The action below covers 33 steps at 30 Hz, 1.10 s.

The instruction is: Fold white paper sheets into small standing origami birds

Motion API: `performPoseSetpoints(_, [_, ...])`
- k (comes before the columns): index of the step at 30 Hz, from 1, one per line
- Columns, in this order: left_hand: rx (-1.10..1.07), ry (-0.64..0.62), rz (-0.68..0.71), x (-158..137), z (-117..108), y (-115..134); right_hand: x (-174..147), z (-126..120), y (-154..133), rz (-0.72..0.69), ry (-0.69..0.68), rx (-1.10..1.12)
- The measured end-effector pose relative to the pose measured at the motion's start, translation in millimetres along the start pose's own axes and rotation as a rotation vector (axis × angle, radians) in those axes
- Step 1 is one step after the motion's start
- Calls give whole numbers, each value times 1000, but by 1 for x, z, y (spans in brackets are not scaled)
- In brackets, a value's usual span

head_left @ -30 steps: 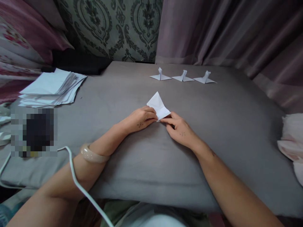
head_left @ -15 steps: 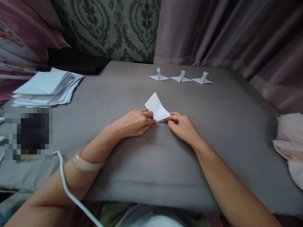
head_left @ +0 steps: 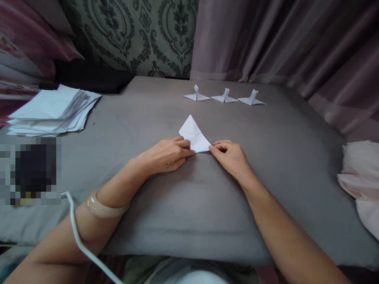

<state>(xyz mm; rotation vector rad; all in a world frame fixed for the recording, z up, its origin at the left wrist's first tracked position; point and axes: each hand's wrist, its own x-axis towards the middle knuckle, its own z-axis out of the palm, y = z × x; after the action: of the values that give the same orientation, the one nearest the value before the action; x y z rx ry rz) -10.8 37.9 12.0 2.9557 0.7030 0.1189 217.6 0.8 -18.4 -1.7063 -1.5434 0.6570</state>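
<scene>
A folded sheet of white paper [head_left: 194,135] lies in front of me with crease lines across it and one corner pointing away. My left hand [head_left: 173,154] is closed at its left side, fingers bent over the paper and pressing its near edge. At the paper's right corner, my right hand [head_left: 229,156] pinches the tip between thumb and fingers. Farther back stand three folded paper figures in a row: a left one [head_left: 196,94], a middle one [head_left: 225,96] and a right one [head_left: 252,98], each with flat wings and an upright part.
A stack of white paper [head_left: 50,110] sits at the left on the grey-covered table [head_left: 189,213]. A white cable [head_left: 78,234] crosses over my left forearm. Pale cloth [head_left: 359,177] lies at the right edge, and curtains [head_left: 237,39] hang behind.
The paper's right corner now lies flatter, and my right thumb has come onto its tip. My left hand stays on the left side. The whole view has shifted slightly.
</scene>
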Motion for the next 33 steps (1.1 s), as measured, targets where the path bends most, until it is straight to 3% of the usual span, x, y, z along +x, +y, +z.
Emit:
performPoseSetpoints(11, [56,-26,-6,3,4,1,-5,3,1,-117,50,-165])
performPoseSetpoints(23, [134,-21,-82,17,15,7,-3,5,3,-154,47,-240])
performPoseSetpoints(33, [181,-45,-118,27,18,14,10,-7,11,31,-33,-88])
